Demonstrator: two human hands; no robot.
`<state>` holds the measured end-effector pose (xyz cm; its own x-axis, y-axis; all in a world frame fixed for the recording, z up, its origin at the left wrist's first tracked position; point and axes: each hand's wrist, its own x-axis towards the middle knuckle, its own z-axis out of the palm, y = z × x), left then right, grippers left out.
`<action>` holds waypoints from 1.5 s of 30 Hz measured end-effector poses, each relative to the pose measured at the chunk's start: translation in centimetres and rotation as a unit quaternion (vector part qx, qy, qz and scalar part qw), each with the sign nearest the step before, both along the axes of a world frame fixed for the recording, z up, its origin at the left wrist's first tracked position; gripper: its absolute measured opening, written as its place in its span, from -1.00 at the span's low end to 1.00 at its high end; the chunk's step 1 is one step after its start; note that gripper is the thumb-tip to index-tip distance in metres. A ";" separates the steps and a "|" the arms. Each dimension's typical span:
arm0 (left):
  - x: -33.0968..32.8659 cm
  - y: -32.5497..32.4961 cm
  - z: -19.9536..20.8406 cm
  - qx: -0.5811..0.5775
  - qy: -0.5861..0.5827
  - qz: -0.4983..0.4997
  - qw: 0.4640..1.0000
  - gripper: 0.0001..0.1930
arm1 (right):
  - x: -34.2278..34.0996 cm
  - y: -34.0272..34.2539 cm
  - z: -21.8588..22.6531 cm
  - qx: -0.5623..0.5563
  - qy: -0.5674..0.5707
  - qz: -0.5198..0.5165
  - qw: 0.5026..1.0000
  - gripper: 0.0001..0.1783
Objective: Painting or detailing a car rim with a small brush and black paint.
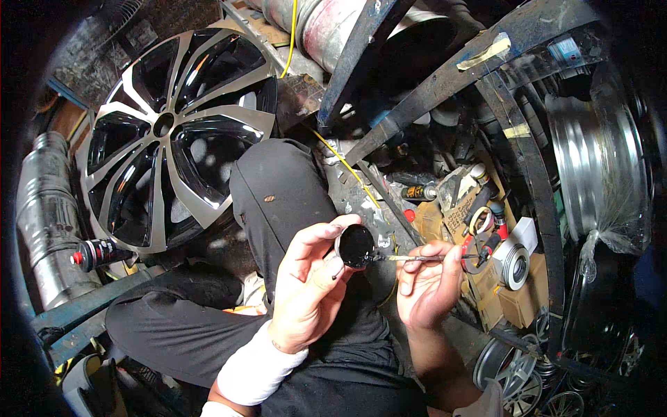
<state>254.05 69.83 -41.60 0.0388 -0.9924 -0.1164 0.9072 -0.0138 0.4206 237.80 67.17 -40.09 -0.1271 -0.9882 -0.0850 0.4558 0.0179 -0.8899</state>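
My left hand [309, 281] is closed around a small round pot [356, 244] of glossy black paint, its open mouth tilted toward me above my lap. My right hand [432, 288] pinches a thin paintbrush [408, 258] between thumb and fingers. The brush lies almost level, and its dark tip meets the pot's right rim. Left of my raised knee rests a large alloy wheel [244, 124] with black pockets and bare-metal spoke faces. A white wrap [260, 365] covers my left wrist.
Blue-black metal bars [434, 76] cross the upper right. Cardboard boxes [462, 208] hold a tape roll [480, 221] and cans. A black spray can [99, 254] lies below the wheel. Farther right stands a plastic-wrapped rim [590, 167]. A yellow cord [347, 167] runs across the floor.
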 end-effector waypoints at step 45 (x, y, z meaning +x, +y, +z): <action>-0.1 -0.1 0.0 -0.003 -0.017 0.030 0.999 -0.55 | 0.2 -1.1 -0.2 -0.076 0.007 0.006 0.997 -0.45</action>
<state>253.98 69.70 -41.63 0.1012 -0.9889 -0.1085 0.8915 0.0418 0.4511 238.05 66.07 -40.28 -0.1148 -0.9911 0.0677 0.4444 -0.1122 -0.8888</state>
